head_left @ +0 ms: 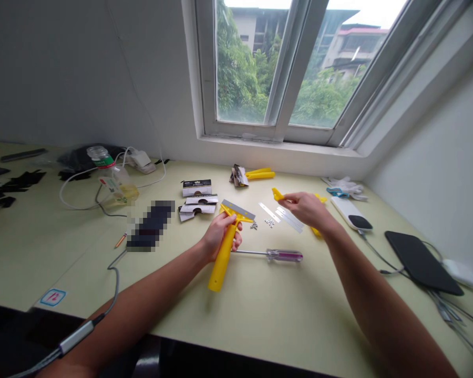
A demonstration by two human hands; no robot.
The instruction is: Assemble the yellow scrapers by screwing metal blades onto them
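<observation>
Here, the left hand (215, 239) grips a yellow scraper (225, 249), its long handle (219, 271) pointing back and a bit left, and the right hand (305, 206), farther off, pinches a small yellow plastic piece (276, 194) above the counter (260, 310).
</observation>
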